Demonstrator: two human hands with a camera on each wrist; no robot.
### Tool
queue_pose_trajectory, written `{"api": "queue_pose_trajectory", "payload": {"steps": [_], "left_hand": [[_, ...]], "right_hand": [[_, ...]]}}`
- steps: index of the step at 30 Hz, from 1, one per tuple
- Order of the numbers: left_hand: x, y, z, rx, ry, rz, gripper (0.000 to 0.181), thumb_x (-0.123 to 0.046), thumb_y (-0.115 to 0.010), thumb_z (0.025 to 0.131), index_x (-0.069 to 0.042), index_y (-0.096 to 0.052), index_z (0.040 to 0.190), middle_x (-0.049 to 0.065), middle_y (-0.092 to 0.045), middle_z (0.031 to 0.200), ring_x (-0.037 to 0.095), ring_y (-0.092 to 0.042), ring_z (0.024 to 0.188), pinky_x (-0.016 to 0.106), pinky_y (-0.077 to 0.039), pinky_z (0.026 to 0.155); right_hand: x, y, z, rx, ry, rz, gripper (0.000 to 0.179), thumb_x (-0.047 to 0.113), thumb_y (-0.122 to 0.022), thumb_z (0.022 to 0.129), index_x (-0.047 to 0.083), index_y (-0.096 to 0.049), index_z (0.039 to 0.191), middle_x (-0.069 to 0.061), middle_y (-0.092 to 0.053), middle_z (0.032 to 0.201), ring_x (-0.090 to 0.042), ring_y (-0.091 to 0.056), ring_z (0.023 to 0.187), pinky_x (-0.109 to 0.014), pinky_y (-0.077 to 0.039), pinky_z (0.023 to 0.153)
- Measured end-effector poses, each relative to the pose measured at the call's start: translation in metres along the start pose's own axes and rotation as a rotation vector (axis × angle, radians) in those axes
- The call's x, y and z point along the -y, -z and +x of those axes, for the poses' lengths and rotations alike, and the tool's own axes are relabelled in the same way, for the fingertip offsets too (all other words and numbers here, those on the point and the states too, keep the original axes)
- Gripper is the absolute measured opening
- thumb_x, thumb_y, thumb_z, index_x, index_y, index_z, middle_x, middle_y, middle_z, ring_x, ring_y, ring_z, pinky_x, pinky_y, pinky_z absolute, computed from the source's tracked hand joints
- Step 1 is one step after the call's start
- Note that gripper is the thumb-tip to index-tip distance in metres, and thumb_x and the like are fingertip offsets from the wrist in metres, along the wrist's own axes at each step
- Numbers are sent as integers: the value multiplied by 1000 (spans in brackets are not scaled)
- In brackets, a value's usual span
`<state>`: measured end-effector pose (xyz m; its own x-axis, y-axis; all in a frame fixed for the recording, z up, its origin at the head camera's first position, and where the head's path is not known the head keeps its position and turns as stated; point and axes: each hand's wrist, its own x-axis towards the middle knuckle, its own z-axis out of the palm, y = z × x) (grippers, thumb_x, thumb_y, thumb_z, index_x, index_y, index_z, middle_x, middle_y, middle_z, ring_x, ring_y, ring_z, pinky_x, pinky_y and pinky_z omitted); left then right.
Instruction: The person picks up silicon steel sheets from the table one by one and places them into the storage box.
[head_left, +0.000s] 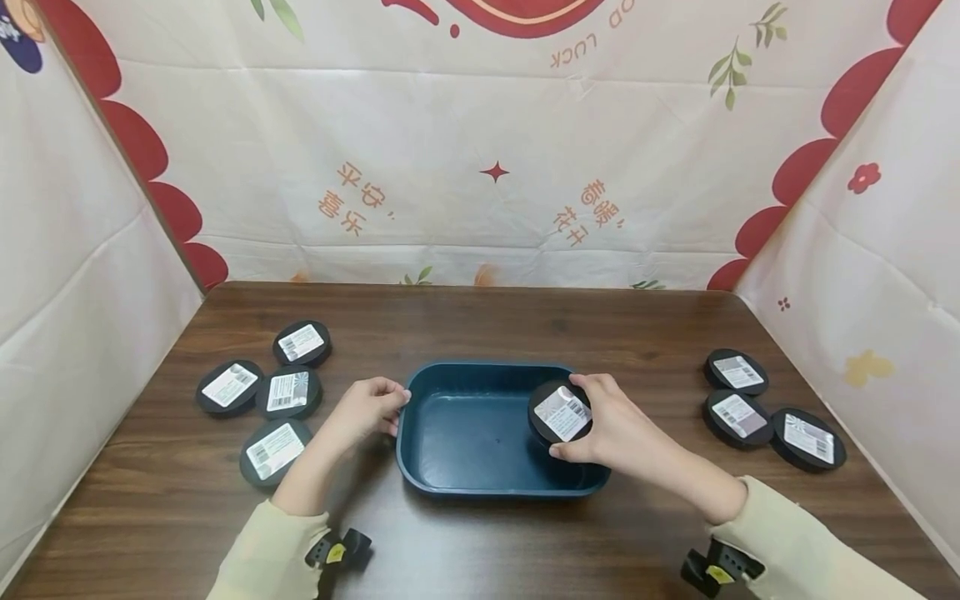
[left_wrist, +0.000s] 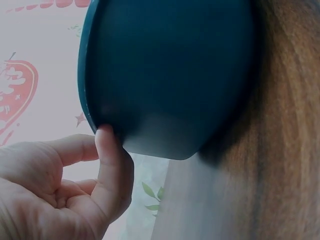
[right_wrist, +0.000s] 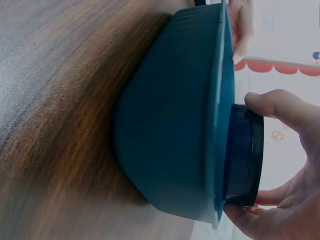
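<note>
A dark teal rectangular plastic basin [head_left: 465, 442] with raised walls stands on the table in front of me. At its left end my left hand [head_left: 366, 410] pinches the rim between thumb and fingers, as the left wrist view also shows with the basin wall [left_wrist: 165, 75]. My right hand [head_left: 621, 423] grips a flat round black container [head_left: 561, 412] by its sides, its white barcode label facing up. In the right wrist view this container [right_wrist: 244, 155] is at the basin's rim height, partly hidden behind the near wall [right_wrist: 167, 120].
On the left of the brown wooden table [head_left: 495, 550] lie several similar labelled black containers [head_left: 288, 392]. Three more, one of them the rightmost container [head_left: 808, 440], lie close together at the right. Printed white cloth [head_left: 465, 125] encloses the back and sides.
</note>
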<state>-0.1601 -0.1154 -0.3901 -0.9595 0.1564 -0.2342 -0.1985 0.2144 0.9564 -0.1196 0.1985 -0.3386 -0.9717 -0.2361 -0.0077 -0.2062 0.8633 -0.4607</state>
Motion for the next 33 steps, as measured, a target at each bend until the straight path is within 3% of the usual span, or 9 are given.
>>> {"api": "queue_pose_trajectory", "payload": {"steps": [11,33], "left_hand": [[-5,-1,-5,-4,10,10,24,-9,-55,92,11,-54,103,6,-53,72,14,-52,60,25,-50,55],[-5,0,-3,3,-1,9,24,-9,-55,91,12,-54,103,6,-53,71,13,-52,59,24,-49,54]], "right_hand": [[1,-11,5,71,7,-34,92,36,-84,59,-6,-43,130,-23,-44,120,-23,-54,85,-36,-50,69],[6,-29,17,132,15,-112,94,35,-87,58,-13,-43,127,-27,-45,121,-26,-52,87,-40,-52,74]]}}
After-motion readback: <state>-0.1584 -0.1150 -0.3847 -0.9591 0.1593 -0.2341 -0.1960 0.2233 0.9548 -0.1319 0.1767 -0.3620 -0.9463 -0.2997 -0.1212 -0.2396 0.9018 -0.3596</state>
